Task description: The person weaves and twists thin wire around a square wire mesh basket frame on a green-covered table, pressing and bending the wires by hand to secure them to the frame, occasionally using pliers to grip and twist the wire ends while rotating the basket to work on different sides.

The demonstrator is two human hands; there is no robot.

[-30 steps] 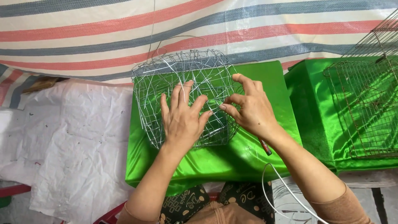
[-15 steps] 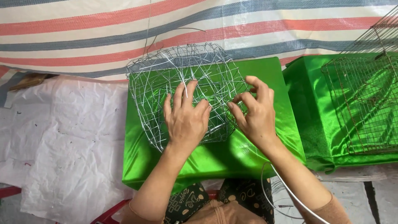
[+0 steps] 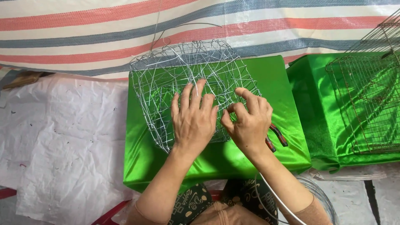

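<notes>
Nearest, my left hand [image 3: 194,118] lies flat, fingers spread, steadying the wire basket [image 3: 189,85] on the green-covered block [image 3: 275,79]; my right hand [image 3: 249,121] pinches one strand beside it; pliers [image 3: 276,136] wait just right; beyond hangs the striped tarp [image 3: 83,33].

Looking steeply down from the head — a single view, sitting close over the green-draped bench [image 3: 216,160], facing forward toward the striped tarp [image 3: 125,33] at the top edge, taking in both forearms — sharing nothing with another camera.
</notes>
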